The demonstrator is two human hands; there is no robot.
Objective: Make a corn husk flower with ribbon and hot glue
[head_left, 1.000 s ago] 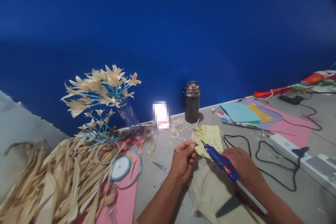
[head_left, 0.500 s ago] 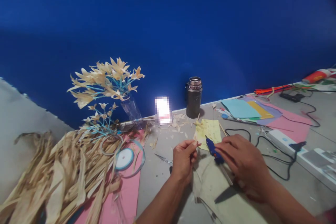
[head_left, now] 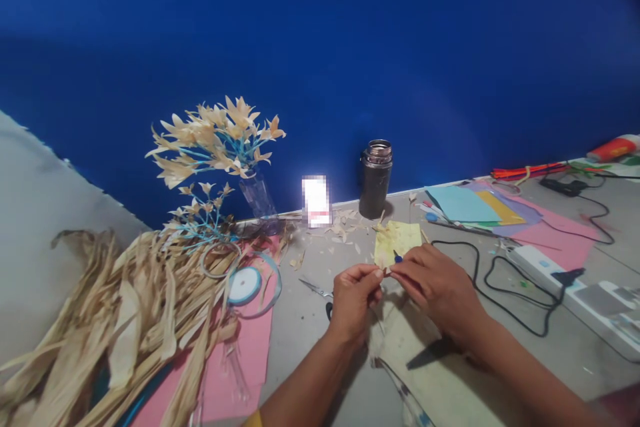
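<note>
My left hand [head_left: 355, 293] is closed, thumb and forefinger pinching a tiny brownish piece [head_left: 385, 273] too small to identify. My right hand [head_left: 435, 280] is closed around a blue glue gun [head_left: 398, 257]; only its front end shows past the fingers, the rest being hidden. The right fingertips meet the tiny piece, almost touching the left ones. Behind both hands lies a yellow paper [head_left: 405, 237] with pale scraps on it. Scissors [head_left: 315, 288] rest just left of my left hand, partly covered by it.
Dried husks [head_left: 125, 320] heap up at left, beside a ribbon spool [head_left: 245, 285]. Pale flowers [head_left: 215, 137] stand in a clear vase [head_left: 257, 197]. A dark flask [head_left: 376, 180] is by the blue wall. Coloured papers [head_left: 463, 203], a black cord [head_left: 475, 280] and a power strip [head_left: 540, 267] occupy the right.
My right hand has moved left with the glue gun, bringing its fingertips to the tiny piece in my left hand. The view has shifted slightly.
</note>
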